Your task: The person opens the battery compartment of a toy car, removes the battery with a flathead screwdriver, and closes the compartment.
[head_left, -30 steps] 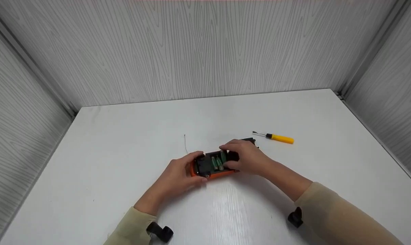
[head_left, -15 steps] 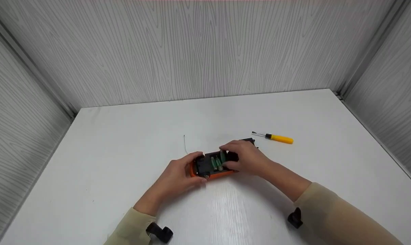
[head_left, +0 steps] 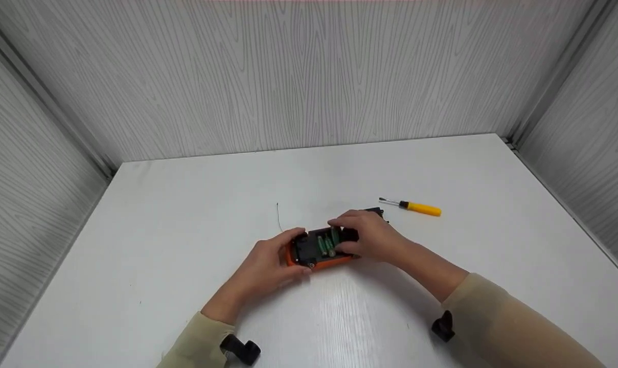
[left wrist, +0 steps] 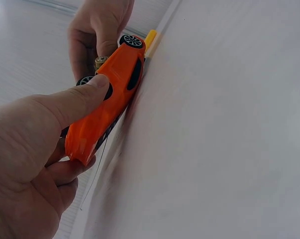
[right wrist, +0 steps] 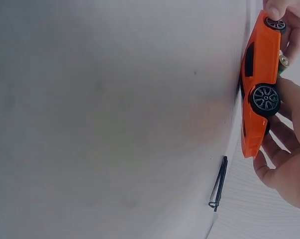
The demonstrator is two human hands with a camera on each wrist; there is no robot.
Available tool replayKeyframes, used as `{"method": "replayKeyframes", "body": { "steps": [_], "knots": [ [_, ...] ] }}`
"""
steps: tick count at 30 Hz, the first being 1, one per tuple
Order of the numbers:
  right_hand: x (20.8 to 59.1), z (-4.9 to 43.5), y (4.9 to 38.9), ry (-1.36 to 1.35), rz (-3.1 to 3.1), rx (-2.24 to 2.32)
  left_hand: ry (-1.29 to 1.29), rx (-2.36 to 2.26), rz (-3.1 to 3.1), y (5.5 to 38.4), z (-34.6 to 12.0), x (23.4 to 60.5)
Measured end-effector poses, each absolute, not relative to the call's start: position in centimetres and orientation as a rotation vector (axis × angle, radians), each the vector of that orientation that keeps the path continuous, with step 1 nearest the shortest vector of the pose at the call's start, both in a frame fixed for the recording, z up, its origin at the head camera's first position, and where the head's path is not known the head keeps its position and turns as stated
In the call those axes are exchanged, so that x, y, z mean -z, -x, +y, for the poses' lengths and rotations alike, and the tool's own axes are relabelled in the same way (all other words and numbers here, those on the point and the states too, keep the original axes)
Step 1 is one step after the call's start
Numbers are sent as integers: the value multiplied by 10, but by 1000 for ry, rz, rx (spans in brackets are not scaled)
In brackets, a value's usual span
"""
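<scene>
An orange toy car point(left wrist: 92, 127) lies wheels up on the table, its black underside point(head_left: 306, 249) facing the head camera. My left hand point(head_left: 265, 260) grips its left end, thumb on the near side and fingers on the far side. Several green batteries point(head_left: 323, 245) sit in the open compartment. At its right part, my right hand point(head_left: 374, 237) pinches another green battery point(head_left: 335, 235) between thumb and fingers, tilted up from the others. A battery's metal end point(right wrist: 284, 60) shows above the car's edge in the right wrist view. The right hand hides the car's right end.
A yellow-handled screwdriver point(head_left: 422, 208) lies behind and to the right of the hands. A black part point(head_left: 375, 210) is half hidden behind the right hand. A thin wire point(head_left: 278, 217) sticks out behind the car's left end. Panel walls point(head_left: 309, 76) enclose the white table point(head_left: 186, 204).
The fingers of the right hand have shifted very slightly to the left at the pinched battery. The left hand, the car and the screwdriver have stayed in place.
</scene>
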State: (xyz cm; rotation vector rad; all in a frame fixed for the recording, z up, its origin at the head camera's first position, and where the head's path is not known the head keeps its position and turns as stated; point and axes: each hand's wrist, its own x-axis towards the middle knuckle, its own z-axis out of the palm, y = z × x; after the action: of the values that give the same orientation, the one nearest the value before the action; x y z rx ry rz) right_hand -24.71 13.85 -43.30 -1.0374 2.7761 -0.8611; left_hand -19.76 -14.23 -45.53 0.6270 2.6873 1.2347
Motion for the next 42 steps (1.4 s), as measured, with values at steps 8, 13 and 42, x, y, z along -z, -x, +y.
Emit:
{"method": "replayKeyframes", "body": {
  "steps": [8,13,42],
  "knots": [
    [437,137,248,1049,2798,876,-665,-1242,2700,199,-142,458],
    [439,137,248,1038,2823,847,-679,-1225,2711,199,-142,461],
    [437,135,247,1033,2877,799,-660,-1197,2717,198,-138,459]
  ]
}}
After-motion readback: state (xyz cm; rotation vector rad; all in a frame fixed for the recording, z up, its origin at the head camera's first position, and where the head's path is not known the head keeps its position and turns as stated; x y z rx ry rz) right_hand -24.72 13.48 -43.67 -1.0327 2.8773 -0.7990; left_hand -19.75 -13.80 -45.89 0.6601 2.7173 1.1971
